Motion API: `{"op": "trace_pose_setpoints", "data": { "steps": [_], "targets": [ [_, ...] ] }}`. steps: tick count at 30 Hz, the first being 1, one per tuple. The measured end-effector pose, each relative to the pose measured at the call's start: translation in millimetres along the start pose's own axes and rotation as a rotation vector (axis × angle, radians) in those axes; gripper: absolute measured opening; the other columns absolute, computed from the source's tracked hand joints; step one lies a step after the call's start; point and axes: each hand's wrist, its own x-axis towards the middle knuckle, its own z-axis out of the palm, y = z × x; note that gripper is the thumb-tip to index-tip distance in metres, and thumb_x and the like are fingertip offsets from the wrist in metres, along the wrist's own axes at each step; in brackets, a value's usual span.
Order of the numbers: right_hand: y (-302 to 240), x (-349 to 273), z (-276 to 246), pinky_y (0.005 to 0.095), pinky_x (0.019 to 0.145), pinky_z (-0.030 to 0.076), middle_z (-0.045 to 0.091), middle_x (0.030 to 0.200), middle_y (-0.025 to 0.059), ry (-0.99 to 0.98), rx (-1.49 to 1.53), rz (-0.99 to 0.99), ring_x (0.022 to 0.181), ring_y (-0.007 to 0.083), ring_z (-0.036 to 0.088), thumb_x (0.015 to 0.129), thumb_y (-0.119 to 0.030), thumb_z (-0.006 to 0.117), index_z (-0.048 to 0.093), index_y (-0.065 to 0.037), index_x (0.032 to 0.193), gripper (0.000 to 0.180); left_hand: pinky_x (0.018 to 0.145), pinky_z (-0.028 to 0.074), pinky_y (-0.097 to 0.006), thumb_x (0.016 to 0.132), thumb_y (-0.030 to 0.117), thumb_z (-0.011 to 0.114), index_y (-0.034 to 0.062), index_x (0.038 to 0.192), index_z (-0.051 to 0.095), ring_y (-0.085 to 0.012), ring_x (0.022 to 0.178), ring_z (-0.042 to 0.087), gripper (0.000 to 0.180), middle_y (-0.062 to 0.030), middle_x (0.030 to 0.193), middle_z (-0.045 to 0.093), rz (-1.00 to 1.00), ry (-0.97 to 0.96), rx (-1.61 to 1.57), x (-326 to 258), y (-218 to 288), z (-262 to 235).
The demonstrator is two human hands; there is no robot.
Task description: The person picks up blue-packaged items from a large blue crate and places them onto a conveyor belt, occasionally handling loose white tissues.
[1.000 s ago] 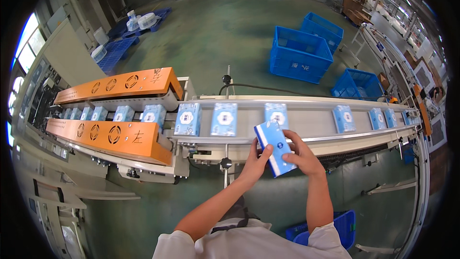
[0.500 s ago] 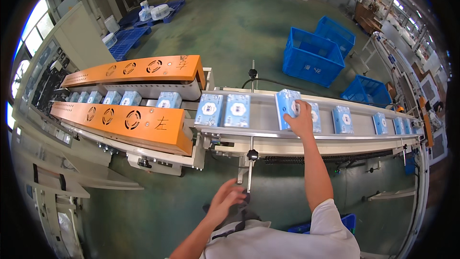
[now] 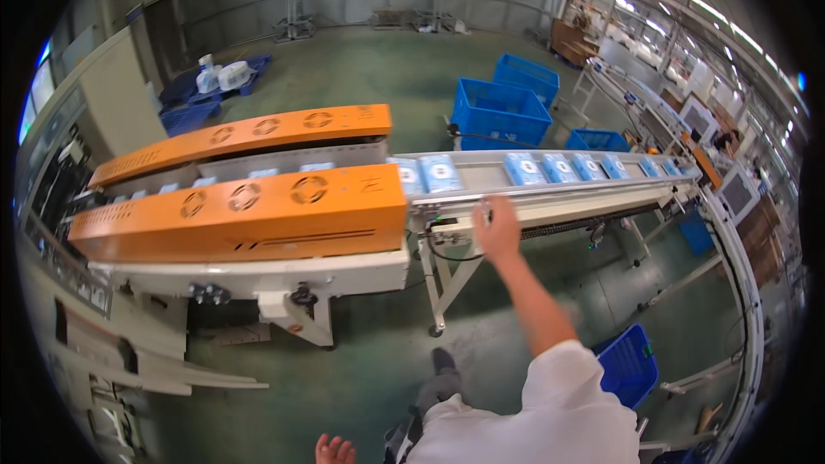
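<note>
My right hand [image 3: 498, 228], blurred by motion, is at the near edge of the conveyor [image 3: 481, 174]. Its fingers are bent, and a small dark knob shows between thumb and fingers; whether they grip it is unclear. Blue-and-white rectangular packs [image 3: 440, 173] stand on the belt beyond this hand. The nearest ones on the right include a pack [image 3: 523, 169] followed by several others. Low at the bottom edge, my left hand [image 3: 335, 449] is partly cut off, its fingers apart with nothing in them.
A long orange-covered machine section [image 3: 249, 219] on the left has packs running between its two covers. Blue crates [image 3: 501, 110] stand on the floor behind the conveyor, and another blue crate [image 3: 630, 365] is at my right. A second conveyor line [image 3: 730, 292] curves along the right.
My right hand has let go of a pack and drawn back to the conveyor's near edge. My left hand has dropped lower. The view has shifted, and the packs on the right stand closer together.
</note>
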Motion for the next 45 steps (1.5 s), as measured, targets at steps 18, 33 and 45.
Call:
{"op": "trace_pose_setpoints", "data": {
  "steps": [18, 33, 45],
  "targets": [
    [-375.0, -758.4, 197.6, 0.0378, 0.063, 0.049, 0.065, 0.078, 0.0162, -2.157, -0.141, -0.693, 0.069, 0.0263, 0.061, 0.078, -0.022, 0.060, 0.065, 0.001, 0.085, 0.024, 0.090, 0.048, -0.035, 0.090, 0.037, 0.057, 0.0000, 0.126, 0.051, -0.0242, 0.104, 0.062, 0.052, -0.0155, 0.116, 0.061, 0.535, 0.523, 0.359, -210.5, 8.4, -503.6],
    [-1239.3, -1272.5, 46.4, 0.0306, 0.054, 0.050, 0.062, 0.066, 0.0051, -1.989, 0.643, -1.031, 0.057, 0.0146, 0.059, 0.080, -0.011, 0.055, 0.066, -0.001, 0.085, 0.015, 0.068, 0.050, -0.024, 0.092, 0.022, 0.059, -0.0001, 0.118, 0.056, -0.0121, 0.082, 0.061, 0.034, -0.0059, 0.094, 0.065, 0.771, 1.163, -0.840, -389.8, -42.8, -1073.4],
    [-1425.3, -1523.4, -194.9, 0.0412, 0.075, 0.045, 0.057, 0.088, 0.0033, -2.537, 0.302, -0.915, 0.082, 0.0221, 0.054, 0.093, -0.039, 0.043, 0.057, -0.013, 0.100, 0.030, 0.076, 0.049, -0.024, 0.095, 0.024, 0.056, -0.0021, 0.119, 0.054, -0.0108, 0.086, 0.060, 0.036, -0.0054, 0.097, 0.064, 0.805, 1.193, -0.527, -672.4, 94.9, -1562.4]
  ]
}}
